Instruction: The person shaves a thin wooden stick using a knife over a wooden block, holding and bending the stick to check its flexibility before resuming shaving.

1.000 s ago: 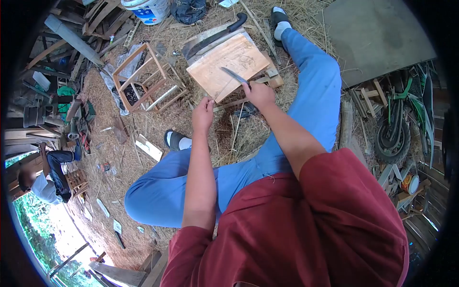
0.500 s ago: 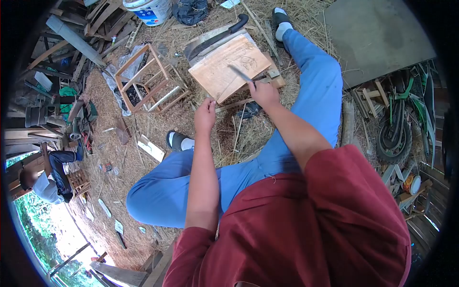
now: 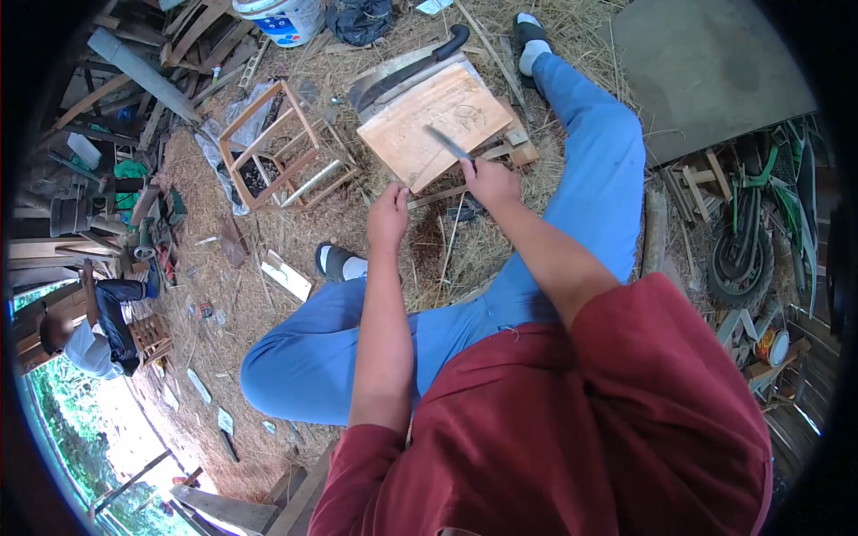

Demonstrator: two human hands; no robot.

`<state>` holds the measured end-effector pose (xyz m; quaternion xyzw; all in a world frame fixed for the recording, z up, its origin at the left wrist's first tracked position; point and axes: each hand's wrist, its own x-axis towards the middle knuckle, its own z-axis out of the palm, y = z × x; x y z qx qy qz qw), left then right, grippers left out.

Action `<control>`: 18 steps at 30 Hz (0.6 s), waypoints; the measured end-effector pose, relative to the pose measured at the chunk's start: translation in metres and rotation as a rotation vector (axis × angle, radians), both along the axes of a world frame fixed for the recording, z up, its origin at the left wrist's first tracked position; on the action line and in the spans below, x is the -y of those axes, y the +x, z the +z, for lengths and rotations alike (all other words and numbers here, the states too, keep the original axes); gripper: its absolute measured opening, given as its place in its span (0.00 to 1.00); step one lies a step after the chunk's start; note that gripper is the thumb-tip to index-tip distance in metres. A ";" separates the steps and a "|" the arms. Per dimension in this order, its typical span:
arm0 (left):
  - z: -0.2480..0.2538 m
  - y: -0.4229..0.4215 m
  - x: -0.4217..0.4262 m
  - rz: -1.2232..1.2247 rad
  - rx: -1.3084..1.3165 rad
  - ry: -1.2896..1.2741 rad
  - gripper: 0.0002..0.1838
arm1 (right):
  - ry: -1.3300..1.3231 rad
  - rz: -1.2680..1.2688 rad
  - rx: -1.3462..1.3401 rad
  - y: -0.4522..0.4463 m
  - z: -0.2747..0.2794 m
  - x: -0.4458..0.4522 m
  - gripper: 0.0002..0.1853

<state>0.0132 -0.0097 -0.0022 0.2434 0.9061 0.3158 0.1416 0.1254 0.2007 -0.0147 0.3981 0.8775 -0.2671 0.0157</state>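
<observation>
My right hand [image 3: 493,184] is wrapped round the handle of a knife [image 3: 449,142]. The blade points up and left over a wooden board [image 3: 429,121]; whether it touches the wood I cannot tell. At the board's near left corner is my left hand [image 3: 388,217], its fingers pinched together. Anything between those fingers is too small to make out. Thin curled shavings [image 3: 469,114] lie on the board. Along its far edge rests a machete [image 3: 411,73] with a black handle.
A small wooden frame [image 3: 275,152] stands left of the board. Behind are a white bucket [image 3: 284,20] and a black bag [image 3: 359,20]. Shavings and straw cover the ground. A person [image 3: 94,335] sits far left; a wheel [image 3: 740,263] stands at right.
The knife and my right hand have shifted slightly left and toward me over the board. My left hand stays at the corner. The whole view has moved a little.
</observation>
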 end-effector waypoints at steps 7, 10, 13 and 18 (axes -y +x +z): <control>0.003 0.001 -0.003 0.020 -0.021 -0.037 0.12 | 0.003 0.014 0.056 -0.003 0.007 -0.005 0.27; 0.007 0.002 -0.001 0.011 -0.029 -0.079 0.12 | 0.086 0.382 0.050 0.007 0.016 0.001 0.28; 0.006 0.004 -0.005 0.018 -0.023 -0.055 0.12 | 0.023 0.161 0.034 0.000 0.010 -0.008 0.28; 0.005 0.004 -0.003 0.016 -0.010 -0.050 0.12 | 0.087 0.424 0.041 0.001 0.018 0.000 0.29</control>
